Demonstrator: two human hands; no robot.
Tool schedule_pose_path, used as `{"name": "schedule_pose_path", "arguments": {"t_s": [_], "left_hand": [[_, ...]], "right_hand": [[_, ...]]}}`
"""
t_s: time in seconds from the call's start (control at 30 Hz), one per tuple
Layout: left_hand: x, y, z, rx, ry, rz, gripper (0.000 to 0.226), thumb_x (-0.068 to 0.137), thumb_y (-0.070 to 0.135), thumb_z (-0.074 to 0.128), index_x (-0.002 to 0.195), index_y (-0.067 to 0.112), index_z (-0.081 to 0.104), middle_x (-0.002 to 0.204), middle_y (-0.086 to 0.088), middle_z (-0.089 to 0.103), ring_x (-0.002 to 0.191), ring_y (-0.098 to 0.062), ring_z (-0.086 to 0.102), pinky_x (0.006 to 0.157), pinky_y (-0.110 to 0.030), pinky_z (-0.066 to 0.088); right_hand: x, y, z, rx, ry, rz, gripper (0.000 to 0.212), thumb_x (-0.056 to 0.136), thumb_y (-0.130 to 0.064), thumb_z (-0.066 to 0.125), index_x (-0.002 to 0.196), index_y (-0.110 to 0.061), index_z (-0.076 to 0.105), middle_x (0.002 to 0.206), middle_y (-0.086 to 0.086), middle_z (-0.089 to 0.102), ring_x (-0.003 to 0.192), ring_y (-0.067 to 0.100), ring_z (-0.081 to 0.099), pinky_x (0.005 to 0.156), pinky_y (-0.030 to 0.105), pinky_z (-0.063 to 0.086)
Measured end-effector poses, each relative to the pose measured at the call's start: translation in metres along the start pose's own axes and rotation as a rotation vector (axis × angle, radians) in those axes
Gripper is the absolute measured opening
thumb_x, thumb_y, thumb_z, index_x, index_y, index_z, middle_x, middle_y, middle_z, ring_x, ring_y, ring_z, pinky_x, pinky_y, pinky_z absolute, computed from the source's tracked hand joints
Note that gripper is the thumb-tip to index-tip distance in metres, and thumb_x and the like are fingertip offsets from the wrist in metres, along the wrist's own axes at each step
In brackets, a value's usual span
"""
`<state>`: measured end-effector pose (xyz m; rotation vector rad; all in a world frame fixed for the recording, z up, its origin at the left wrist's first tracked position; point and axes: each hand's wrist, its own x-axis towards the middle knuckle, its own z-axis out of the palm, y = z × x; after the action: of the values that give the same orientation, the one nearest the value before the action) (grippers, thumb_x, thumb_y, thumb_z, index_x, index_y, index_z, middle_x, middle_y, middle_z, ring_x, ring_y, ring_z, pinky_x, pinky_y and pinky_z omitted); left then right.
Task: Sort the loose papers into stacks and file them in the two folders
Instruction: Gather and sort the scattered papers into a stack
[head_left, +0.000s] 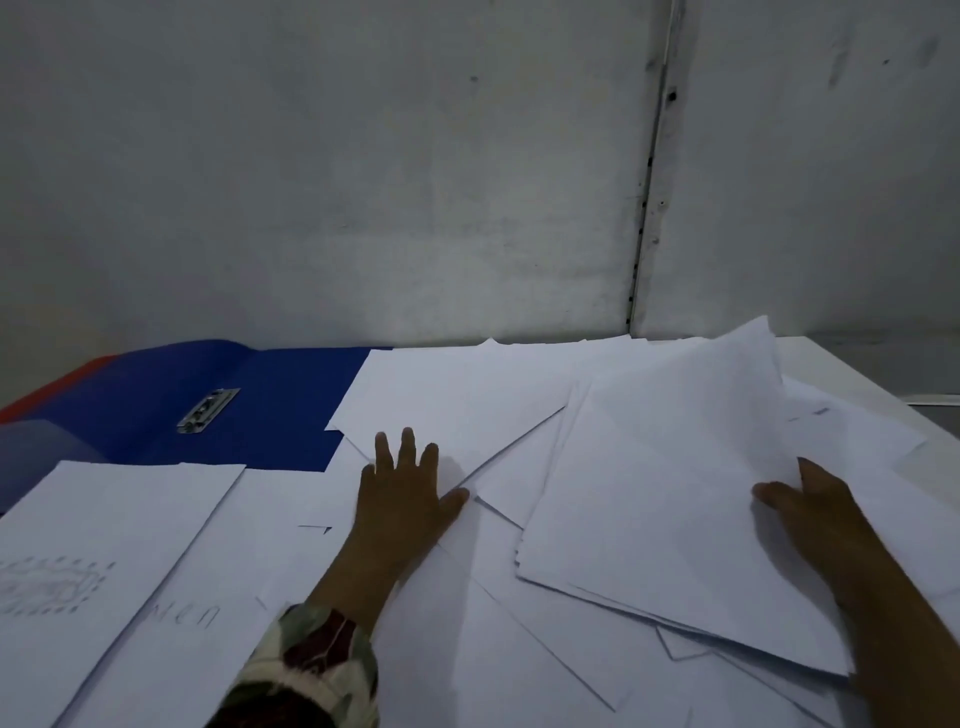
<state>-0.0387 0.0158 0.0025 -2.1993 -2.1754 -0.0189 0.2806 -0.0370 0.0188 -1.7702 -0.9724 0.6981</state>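
Observation:
Loose white papers (467, 400) cover most of the table. My left hand (405, 493) lies flat on them with fingers spread. My right hand (810, 514) grips the right edge of a stack of sheets (649, 509), thumb on top, and the far end of that stack is lifted off the pile. An open blue folder (270, 405) with a metal clip (208, 410) lies at the back left. A red folder (47, 389) shows only as an edge under the blue one. At the front left lies a sheet with a pencil drawing (62, 571), and beside it a sheet with handwriting (192, 618).
A grey wall (363, 182) rises right behind the table. The white table's right edge (883, 374) shows at the back right. A translucent plastic cover (36, 452) lies at the far left on the blue folder.

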Motion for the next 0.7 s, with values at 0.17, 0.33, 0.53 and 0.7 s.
{"name": "schedule_pose_path", "arguments": {"t_s": [0.17,0.33,0.53,0.7], "left_hand": [[0.007,-0.004,-0.010,0.189,0.105,0.173,0.036,0.062,0.034,0.078,0.079,0.007,0.061,0.068,-0.008,0.066,0.053,-0.018,0.063,0.045,-0.018,0.033],[0.011,-0.008,-0.024,0.151,0.124,0.069,0.021,0.098,0.016,0.035,0.111,0.008,0.049,0.089,-0.001,0.061,0.084,-0.017,0.062,0.067,-0.024,0.042],[-0.011,0.031,-0.041,-0.157,0.298,0.167,0.025,0.100,0.028,0.027,0.090,0.016,0.047,0.080,0.000,0.056,0.071,-0.017,0.058,0.065,-0.026,0.043],[-0.041,0.079,-0.027,-0.322,0.464,0.335,0.030,0.088,0.031,0.038,0.066,0.018,0.054,0.057,0.004,0.060,0.049,-0.015,0.058,0.045,-0.021,0.039]], "right_hand": [[0.001,0.004,-0.004,0.088,0.043,0.050,0.036,0.091,0.006,0.045,0.127,0.008,0.047,0.128,0.025,0.052,0.097,0.026,0.045,0.086,0.031,0.032],[0.002,0.004,-0.003,0.113,0.026,0.070,0.036,0.091,0.005,0.044,0.127,0.007,0.047,0.125,0.023,0.054,0.096,0.027,0.047,0.085,0.029,0.032],[-0.003,-0.001,0.008,0.107,-0.084,0.110,0.020,0.090,0.004,0.043,0.106,0.003,0.055,0.087,0.011,0.058,0.071,0.022,0.049,0.063,0.027,0.038],[-0.010,-0.007,0.012,0.119,-0.164,0.094,0.014,0.090,0.004,0.044,0.090,-0.005,0.055,0.077,0.006,0.055,0.065,0.014,0.048,0.054,0.022,0.039]]}}
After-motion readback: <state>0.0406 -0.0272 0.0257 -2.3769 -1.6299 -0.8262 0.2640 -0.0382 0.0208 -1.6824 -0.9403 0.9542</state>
